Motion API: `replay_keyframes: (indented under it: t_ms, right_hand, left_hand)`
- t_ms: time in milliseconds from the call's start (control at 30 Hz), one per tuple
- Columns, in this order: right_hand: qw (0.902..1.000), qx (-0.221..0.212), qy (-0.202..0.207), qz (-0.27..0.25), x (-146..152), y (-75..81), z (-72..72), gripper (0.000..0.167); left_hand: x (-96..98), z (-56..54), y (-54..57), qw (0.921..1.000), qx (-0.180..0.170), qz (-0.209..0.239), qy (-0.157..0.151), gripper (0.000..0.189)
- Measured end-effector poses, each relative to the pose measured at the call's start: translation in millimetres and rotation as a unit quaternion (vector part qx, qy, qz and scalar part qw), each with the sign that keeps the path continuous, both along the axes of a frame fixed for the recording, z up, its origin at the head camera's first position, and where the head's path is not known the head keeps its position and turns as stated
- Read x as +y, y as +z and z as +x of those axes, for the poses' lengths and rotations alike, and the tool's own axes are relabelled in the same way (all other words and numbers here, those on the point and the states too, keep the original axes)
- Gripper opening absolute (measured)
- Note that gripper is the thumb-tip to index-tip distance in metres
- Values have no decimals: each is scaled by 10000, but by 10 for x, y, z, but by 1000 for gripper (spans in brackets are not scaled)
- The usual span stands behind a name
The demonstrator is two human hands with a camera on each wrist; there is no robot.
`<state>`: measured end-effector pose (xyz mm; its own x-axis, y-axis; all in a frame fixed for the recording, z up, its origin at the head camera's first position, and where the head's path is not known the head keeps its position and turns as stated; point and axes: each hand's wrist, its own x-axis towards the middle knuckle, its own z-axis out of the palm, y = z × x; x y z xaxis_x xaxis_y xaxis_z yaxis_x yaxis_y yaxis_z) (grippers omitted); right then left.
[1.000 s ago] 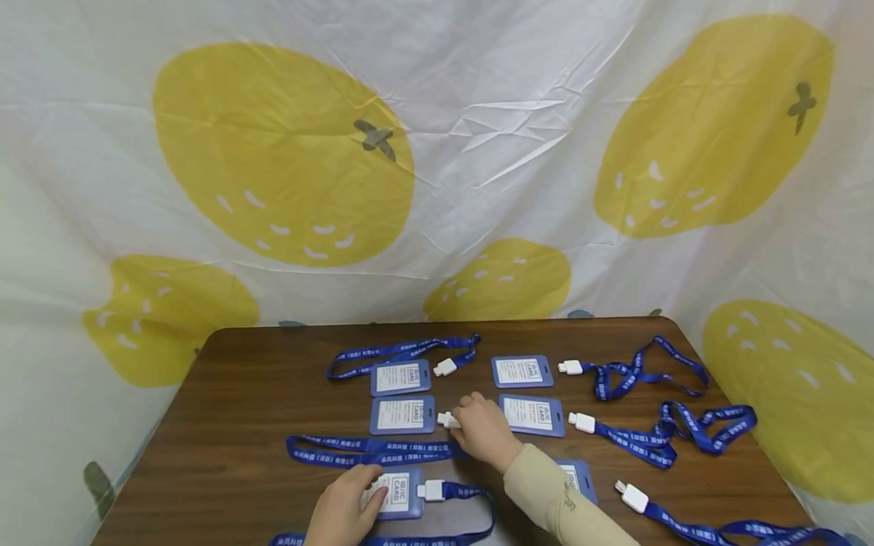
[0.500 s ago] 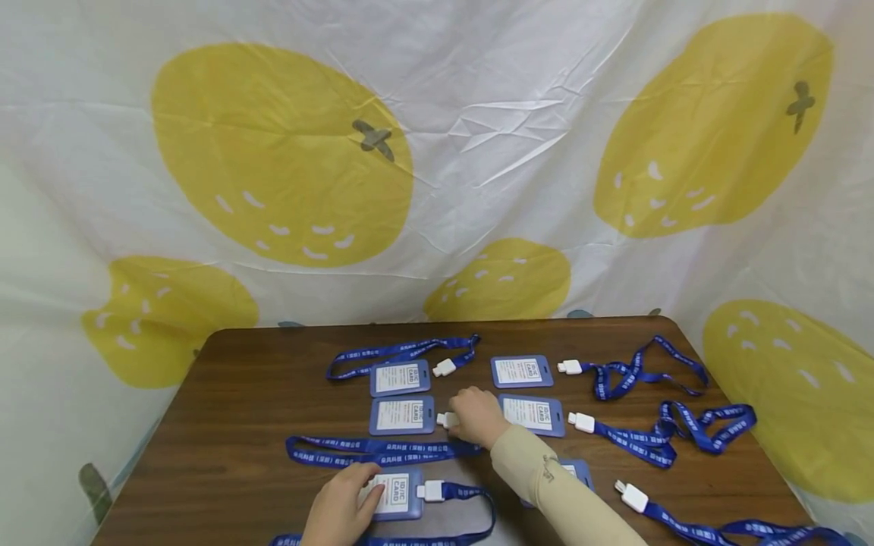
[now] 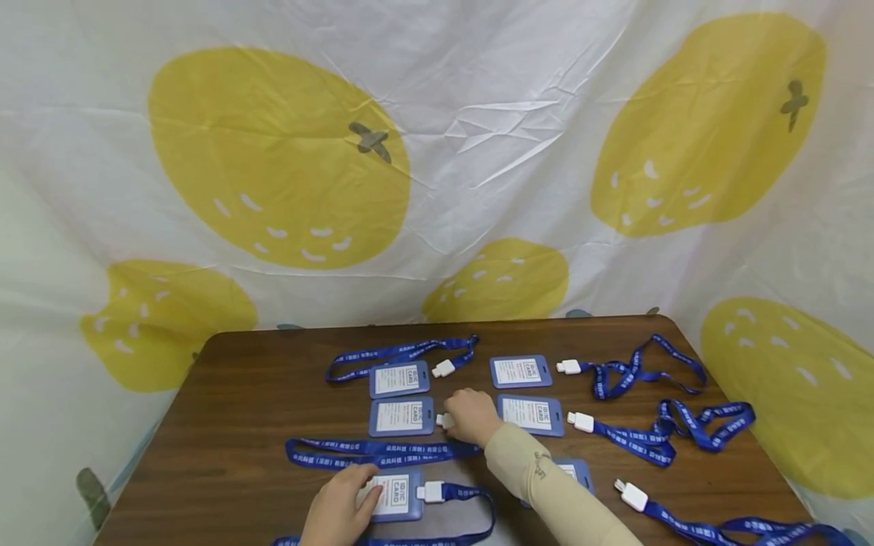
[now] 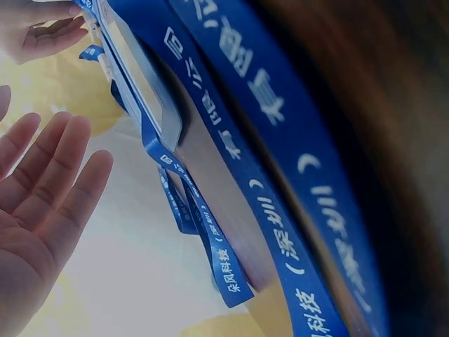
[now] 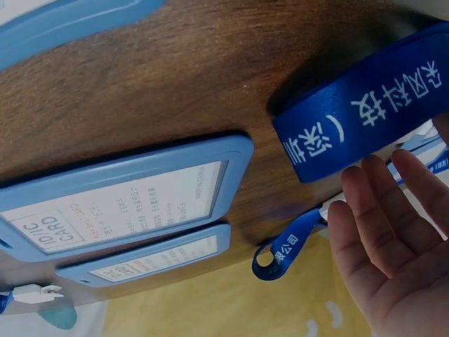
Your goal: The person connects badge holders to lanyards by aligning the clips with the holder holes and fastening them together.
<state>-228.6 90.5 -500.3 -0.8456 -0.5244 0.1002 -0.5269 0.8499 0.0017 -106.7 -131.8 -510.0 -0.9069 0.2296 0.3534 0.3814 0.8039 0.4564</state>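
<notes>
My right hand (image 3: 471, 417), fingers curled, pinches the white clip (image 3: 444, 421) of a blue lanyard (image 3: 382, 453). The clip's tip points at the slot end of a blue card holder (image 3: 401, 416), with a small gap. In the right wrist view, the lanyard band (image 5: 351, 112) runs up to the right hand (image 5: 393, 253); the pinch is mostly hidden. Near the front, my left hand (image 3: 344, 504) touches another card holder (image 3: 403, 494) with thumb and forefinger apart. A white clip (image 3: 430, 491) meets that holder's slot end. The left wrist view shows the left hand's (image 4: 49, 196) fingers fairly straight.
Behind, a card holder (image 3: 399, 378) lies by a loose clip (image 3: 444, 368). Right of my right hand are more holders (image 3: 531, 415), one partly under the forearm, and several lanyards (image 3: 638, 440). The brown table (image 3: 225, 425) ends at a lemon-print cloth (image 3: 328, 303).
My right hand shifts slightly left over the clip, covering more of it, and its forearm moves slightly left. The left hand stays on its card holder.
</notes>
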Motion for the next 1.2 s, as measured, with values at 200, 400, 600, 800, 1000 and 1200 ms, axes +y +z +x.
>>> replay_keyframes:
  t_ms: [200,400,600,800,1000,1200]
  right_hand:
    - [9999,55,-48,-87,-16,-14,-1,7]
    - [9997,0,-113,-196,-22,-30,-3,7]
    - [9996,-172,-97,-203,-49,-48,7,10]
    - [9997,-186,26,-167,-60,-44,2,9]
    - [9998,-193,80,-73,-61,-47,-5,8]
    - [9997,-249,45,-66,-83,-46,11,9]
  left_hand:
    - [-9,-11,-5,10000,67,-39,20,17]
    - [-11,-9,-2,10000,18,-61,-26,18]
    - [-16,-24,4,9996,-198,-193,-8,17]
    - [-12,-57,18,9998,-48,-183,-56,16]
    - [-6,-180,157,9986,180,-445,-199,18]
    - [-16,-367,288,9958,282,-711,-505,16]
